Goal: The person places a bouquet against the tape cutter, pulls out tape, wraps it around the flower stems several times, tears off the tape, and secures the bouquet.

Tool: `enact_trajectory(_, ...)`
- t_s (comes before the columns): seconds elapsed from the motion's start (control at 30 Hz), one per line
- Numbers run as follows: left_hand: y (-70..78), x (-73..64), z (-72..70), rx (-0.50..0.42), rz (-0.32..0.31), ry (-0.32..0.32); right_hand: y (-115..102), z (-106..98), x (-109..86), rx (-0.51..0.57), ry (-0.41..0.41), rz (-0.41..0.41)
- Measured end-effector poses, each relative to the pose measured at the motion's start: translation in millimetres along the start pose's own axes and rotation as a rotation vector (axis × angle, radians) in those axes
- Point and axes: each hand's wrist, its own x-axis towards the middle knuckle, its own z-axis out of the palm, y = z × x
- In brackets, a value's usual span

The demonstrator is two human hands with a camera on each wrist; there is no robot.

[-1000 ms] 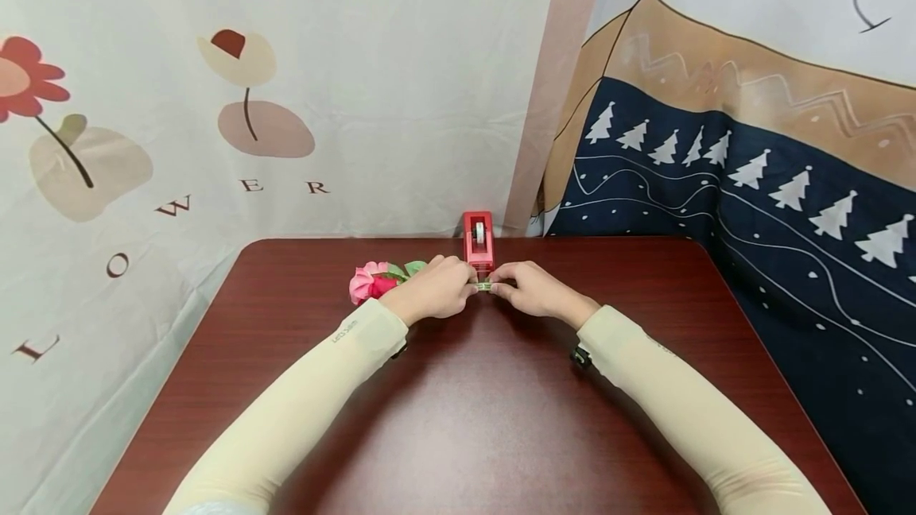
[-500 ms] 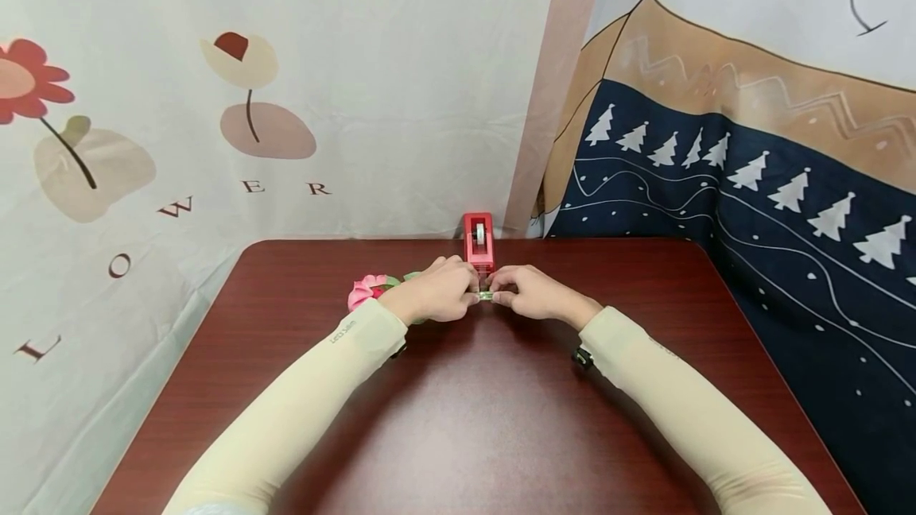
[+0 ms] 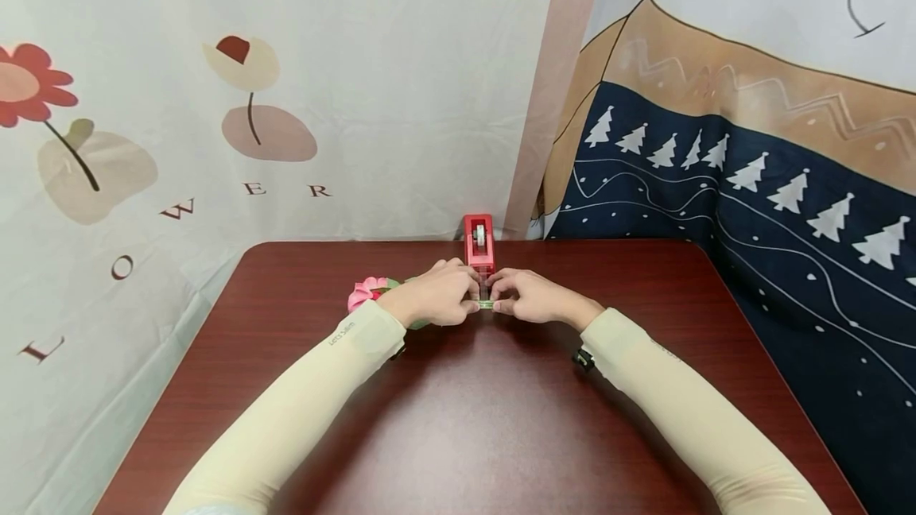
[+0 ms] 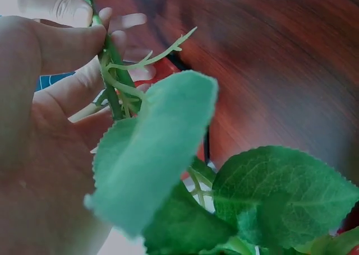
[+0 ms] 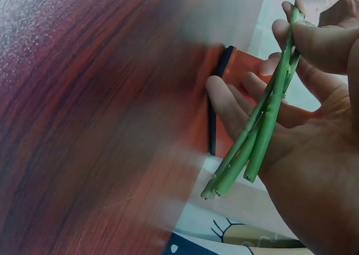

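Observation:
A small bunch of flowers with pink and red blooms (image 3: pixel 367 292) lies crosswise, its heads to the left, partly behind the left arm. My left hand (image 3: pixel 445 292) pinches the green stems between thumb and finger, below the leaves (image 4: pixel 151 154). Close by on the right, my right hand (image 3: pixel 533 295) pinches the same stems (image 5: pixel 261 134), and three cut ends stick out past its thumb in the right wrist view. Just beyond the hands stands a red tape dispenser (image 3: pixel 468 249). A clear strip (image 3: pixel 485 286) shows between the dispenser's front and the stems.
The dark red-brown wooden table (image 3: pixel 472 427) reaches back to a pale curtain (image 3: pixel 401 141) printed with flowers and letters. A navy cloth with white trees (image 3: pixel 644 189) hangs at the right. Dark wrist straps (image 3: pixel 583 358) sit at the sleeve cuffs.
Both hands have drawn the stems a little toward the person, away from the tape dispenser, and more of the clear strip shows. The blooms have slid slightly nearer as well.

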Motion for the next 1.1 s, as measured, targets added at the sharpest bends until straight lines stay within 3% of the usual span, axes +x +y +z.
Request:
enact_trajectory(0.23, -1.9, 0.7, 2.0, 0.028, -0.004, 0.009, -1.5, -1.0, -2.7, 0.130, -0.084, 0.050)
enact_trajectory(0.43, -4.2, -0.3, 3.9, 0.003, 0.005, 0.016, 0.5, -1.8, -3.2, 0.178, -0.084, 0.064)
enact_trajectory(0.77, -4.5, 0.5, 4.4, 0.079, 0.076, 0.087, 3.6, -0.9, -0.5, 0.171, -0.079, 0.073)
enact_trajectory(1.1, -1.4, 3.0, -0.2, 0.123, 0.072, 0.104, 3.9, -0.4, -0.3, 0.159, -0.049, 0.082)
